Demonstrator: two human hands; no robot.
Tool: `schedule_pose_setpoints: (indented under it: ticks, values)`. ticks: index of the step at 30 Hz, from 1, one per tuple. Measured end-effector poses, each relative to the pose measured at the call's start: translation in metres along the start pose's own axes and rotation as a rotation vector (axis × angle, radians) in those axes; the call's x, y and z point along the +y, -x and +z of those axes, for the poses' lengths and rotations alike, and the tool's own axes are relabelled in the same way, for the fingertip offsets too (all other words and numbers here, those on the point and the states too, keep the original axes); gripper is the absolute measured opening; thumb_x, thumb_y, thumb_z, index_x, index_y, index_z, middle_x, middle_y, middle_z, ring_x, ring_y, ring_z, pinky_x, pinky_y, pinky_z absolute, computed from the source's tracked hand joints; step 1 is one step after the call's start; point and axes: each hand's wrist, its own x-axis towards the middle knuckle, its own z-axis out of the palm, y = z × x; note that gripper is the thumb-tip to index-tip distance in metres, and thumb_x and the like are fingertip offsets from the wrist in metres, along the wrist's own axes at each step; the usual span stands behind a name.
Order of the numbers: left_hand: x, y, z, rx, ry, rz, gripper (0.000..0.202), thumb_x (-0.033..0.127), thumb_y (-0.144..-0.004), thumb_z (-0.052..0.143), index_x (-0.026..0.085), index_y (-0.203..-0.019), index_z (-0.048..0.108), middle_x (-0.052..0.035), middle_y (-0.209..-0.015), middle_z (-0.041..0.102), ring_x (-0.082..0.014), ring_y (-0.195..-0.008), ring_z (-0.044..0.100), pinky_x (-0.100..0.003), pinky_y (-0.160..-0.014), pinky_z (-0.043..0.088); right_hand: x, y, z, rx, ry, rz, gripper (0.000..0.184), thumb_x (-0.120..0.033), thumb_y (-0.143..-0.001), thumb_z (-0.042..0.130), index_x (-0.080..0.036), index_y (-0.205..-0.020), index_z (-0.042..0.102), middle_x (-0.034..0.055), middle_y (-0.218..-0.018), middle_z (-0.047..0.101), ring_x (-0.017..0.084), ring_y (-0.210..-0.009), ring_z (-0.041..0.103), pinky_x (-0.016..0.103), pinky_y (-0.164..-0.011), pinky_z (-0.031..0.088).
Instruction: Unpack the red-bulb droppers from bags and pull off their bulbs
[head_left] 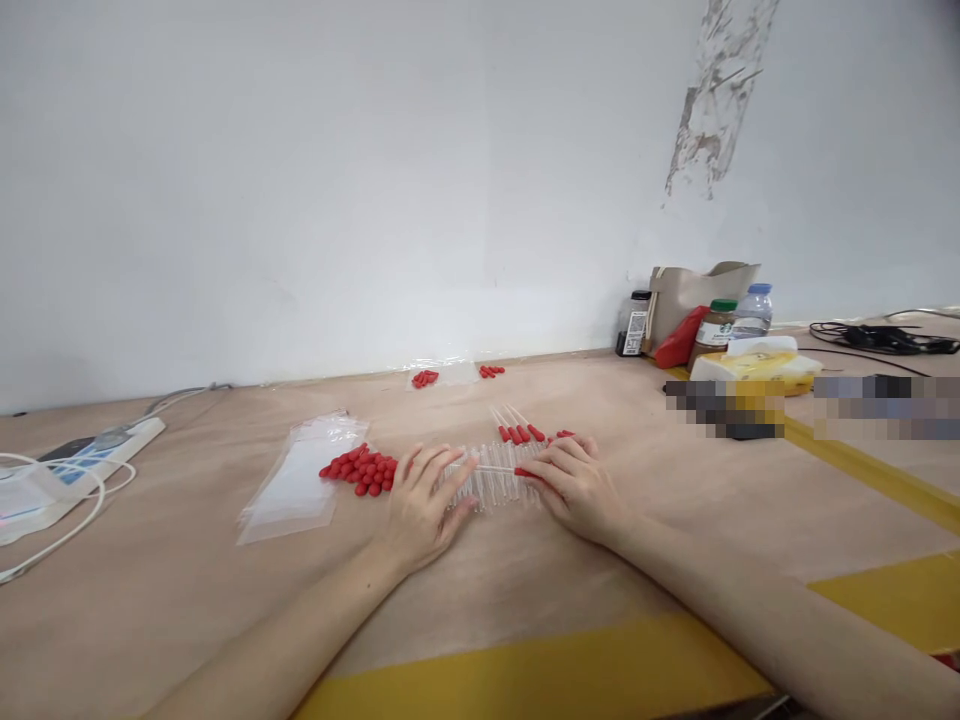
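Observation:
Between my hands a thin whitish stick [496, 469] lies crosswise above a row of clear sticks [491, 490]. The fingers of my left hand [426, 505] are at its left end, the index fingertip touching it; the thumb is lower, over the row. My right hand [577, 487] pinches a red oval tip [521, 472] at the stick's right end, mostly covered by the fingers. A heap of red tips [367, 470] lies just left of my left hand. Beyond the row lie several red-tipped sticks [517, 434], some partly behind my right hand.
Clear plastic bags [300, 480] are stacked at the left, near a power strip [82, 470] with white cables. Small red pieces [425, 379] lie on plastic by the wall. Bottles [752, 312], a beige bag [686, 300] and a yellow tissue pack [757, 368] stand at back right.

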Motion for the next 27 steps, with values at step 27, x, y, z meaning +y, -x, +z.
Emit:
schedule_pose_setpoints:
  ticks: [27]
  values:
    - [0.009, 0.003, -0.003, -0.014, -0.020, 0.087, 0.018, 0.022, -0.084, 0.045, 0.019, -0.079, 0.062, -0.0001, -0.058, 0.056, -0.0145, -0.062, 0.044, -0.032, -0.066, 0.027, -0.007, 0.003, -0.007, -0.026, 0.024, -0.124, 0.017, -0.016, -0.078, 0.047, -0.021, -0.076, 0.063, -0.0008, -0.061, 0.054, 0.014, -0.069, 0.046, 0.040, -0.084, 0.026]
